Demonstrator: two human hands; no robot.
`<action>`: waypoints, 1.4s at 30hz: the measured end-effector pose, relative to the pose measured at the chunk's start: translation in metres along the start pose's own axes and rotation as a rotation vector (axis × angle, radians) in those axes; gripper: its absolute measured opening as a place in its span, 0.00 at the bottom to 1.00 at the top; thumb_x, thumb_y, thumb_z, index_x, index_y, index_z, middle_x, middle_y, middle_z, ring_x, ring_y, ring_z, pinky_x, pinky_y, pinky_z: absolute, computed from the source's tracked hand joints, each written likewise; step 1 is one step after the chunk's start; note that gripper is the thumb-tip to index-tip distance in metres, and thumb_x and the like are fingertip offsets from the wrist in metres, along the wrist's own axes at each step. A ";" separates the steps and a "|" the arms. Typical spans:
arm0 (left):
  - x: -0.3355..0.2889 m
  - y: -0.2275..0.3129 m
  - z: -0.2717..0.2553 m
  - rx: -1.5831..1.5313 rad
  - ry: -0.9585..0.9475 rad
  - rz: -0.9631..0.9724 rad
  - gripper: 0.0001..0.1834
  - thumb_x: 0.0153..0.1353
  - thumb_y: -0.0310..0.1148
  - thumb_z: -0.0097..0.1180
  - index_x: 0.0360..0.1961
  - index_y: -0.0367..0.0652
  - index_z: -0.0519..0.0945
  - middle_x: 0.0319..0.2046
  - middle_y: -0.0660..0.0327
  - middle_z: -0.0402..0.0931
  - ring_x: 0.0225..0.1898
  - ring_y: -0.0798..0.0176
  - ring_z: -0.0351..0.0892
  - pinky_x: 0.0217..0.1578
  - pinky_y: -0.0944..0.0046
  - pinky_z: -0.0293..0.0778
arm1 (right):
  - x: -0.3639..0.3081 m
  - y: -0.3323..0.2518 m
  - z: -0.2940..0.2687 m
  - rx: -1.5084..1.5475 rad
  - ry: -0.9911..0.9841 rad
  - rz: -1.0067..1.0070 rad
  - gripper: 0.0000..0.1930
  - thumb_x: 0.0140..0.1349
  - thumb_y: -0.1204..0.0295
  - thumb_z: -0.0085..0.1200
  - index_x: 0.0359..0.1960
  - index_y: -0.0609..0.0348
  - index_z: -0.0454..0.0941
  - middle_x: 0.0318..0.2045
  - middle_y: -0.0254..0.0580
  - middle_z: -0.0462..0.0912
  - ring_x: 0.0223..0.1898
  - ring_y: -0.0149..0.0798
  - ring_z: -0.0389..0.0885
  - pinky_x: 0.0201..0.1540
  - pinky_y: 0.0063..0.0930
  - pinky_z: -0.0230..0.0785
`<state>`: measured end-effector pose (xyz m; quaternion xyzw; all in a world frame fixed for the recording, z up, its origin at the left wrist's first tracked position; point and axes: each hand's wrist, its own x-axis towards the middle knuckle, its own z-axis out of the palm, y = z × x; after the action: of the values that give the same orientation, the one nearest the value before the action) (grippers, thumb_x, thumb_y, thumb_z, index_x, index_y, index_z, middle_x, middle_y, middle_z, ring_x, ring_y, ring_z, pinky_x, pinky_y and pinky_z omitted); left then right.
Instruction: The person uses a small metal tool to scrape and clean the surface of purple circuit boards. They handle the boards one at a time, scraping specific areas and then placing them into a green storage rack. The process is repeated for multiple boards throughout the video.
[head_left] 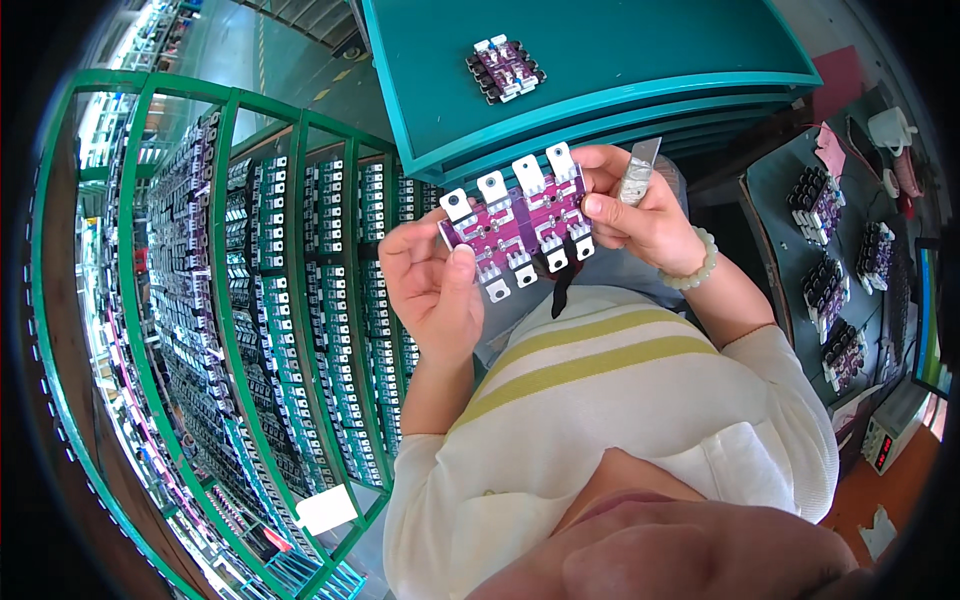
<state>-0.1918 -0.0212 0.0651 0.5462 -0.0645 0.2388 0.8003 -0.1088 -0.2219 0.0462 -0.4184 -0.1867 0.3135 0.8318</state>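
Observation:
A purple circuit board (526,222), with white metal-tabbed components along its two long edges, is held up in front of my body, slightly tilted. My left hand (432,285) grips its left end between thumb and fingers. My right hand (645,222) pinches the right end with thumb and forefinger. That same hand also holds a short flat metal blade (640,170), its handle wrapped in pale tape, pointing up and away from the board. A small dark thing dangles below the board; I cannot make out what it is.
A teal cabinet (600,60) ahead carries another purple board assembly (506,69). Green racks (240,130) packed with boards stand at the left. On the right, a dark bench (790,270) holds several board assemblies (826,292), a white cup (890,130) and an instrument box (885,440).

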 end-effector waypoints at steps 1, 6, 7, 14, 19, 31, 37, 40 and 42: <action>0.000 0.000 0.002 -0.004 0.028 -0.021 0.16 0.61 0.19 0.46 0.51 0.37 0.65 0.49 0.49 0.72 0.51 0.61 0.74 0.53 0.60 0.71 | 0.000 0.001 -0.001 -0.006 -0.014 -0.009 0.20 0.65 0.76 0.47 0.58 0.55 0.62 0.44 0.40 0.77 0.24 0.17 0.63 0.20 0.14 0.49; 0.001 -0.004 0.002 -0.059 0.131 -0.151 0.18 0.65 0.22 0.42 0.56 0.37 0.62 0.46 0.52 0.74 0.49 0.63 0.75 0.47 0.63 0.75 | 0.000 0.007 0.005 -0.012 0.057 -0.077 0.19 0.63 0.78 0.50 0.56 0.61 0.64 0.34 0.34 0.78 0.18 0.16 0.59 0.17 0.13 0.49; 0.000 -0.005 0.005 -0.038 0.164 -0.182 0.18 0.66 0.25 0.41 0.57 0.38 0.61 0.46 0.55 0.74 0.46 0.64 0.76 0.41 0.63 0.77 | 0.000 0.009 0.004 -0.022 0.059 -0.076 0.19 0.63 0.78 0.50 0.56 0.61 0.64 0.34 0.34 0.78 0.18 0.16 0.59 0.17 0.13 0.49; -0.007 -0.010 0.010 -0.133 0.158 -0.308 0.18 0.65 0.24 0.45 0.56 0.42 0.64 0.43 0.60 0.75 0.40 0.67 0.77 0.32 0.66 0.76 | 0.001 0.012 0.011 0.013 0.105 -0.001 0.19 0.62 0.77 0.53 0.54 0.61 0.65 0.32 0.33 0.78 0.19 0.17 0.60 0.19 0.14 0.50; -0.011 -0.011 0.010 -0.024 0.154 -0.310 0.17 0.63 0.21 0.49 0.53 0.37 0.66 0.41 0.58 0.76 0.39 0.68 0.78 0.35 0.67 0.76 | 0.014 0.000 0.000 -0.432 0.102 -0.110 0.19 0.61 0.74 0.54 0.54 0.62 0.68 0.40 0.34 0.76 0.34 0.22 0.67 0.40 0.18 0.61; -0.011 -0.009 0.018 0.076 0.204 -0.358 0.17 0.61 0.21 0.52 0.51 0.33 0.67 0.40 0.56 0.77 0.36 0.71 0.78 0.33 0.71 0.77 | 0.033 0.023 0.015 -0.339 0.130 -0.267 0.04 0.59 0.75 0.58 0.33 0.62 0.78 0.28 0.30 0.79 0.30 0.20 0.73 0.32 0.16 0.66; -0.007 -0.009 0.018 0.063 0.213 -0.398 0.15 0.61 0.20 0.52 0.49 0.33 0.68 0.39 0.56 0.77 0.35 0.70 0.79 0.30 0.71 0.78 | 0.033 0.029 0.011 -0.482 0.156 -0.465 0.03 0.58 0.76 0.59 0.32 0.61 0.78 0.28 0.31 0.79 0.29 0.21 0.74 0.31 0.18 0.66; -0.005 -0.008 0.018 0.044 0.202 -0.414 0.15 0.61 0.20 0.52 0.48 0.33 0.68 0.39 0.56 0.77 0.34 0.70 0.79 0.31 0.70 0.79 | 0.036 0.028 0.007 -0.581 0.153 -0.515 0.04 0.57 0.76 0.59 0.32 0.61 0.78 0.27 0.32 0.78 0.28 0.22 0.73 0.31 0.19 0.66; -0.004 -0.008 0.017 0.037 0.202 -0.424 0.14 0.61 0.20 0.52 0.48 0.33 0.68 0.39 0.55 0.77 0.35 0.69 0.79 0.31 0.69 0.79 | 0.037 0.027 0.006 -0.619 0.149 -0.526 0.04 0.56 0.77 0.60 0.32 0.61 0.78 0.27 0.32 0.78 0.28 0.22 0.74 0.31 0.19 0.66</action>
<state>-0.1894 -0.0402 0.0639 0.5352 0.1367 0.1199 0.8249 -0.0954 -0.1807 0.0295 -0.6083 -0.3119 -0.0118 0.7298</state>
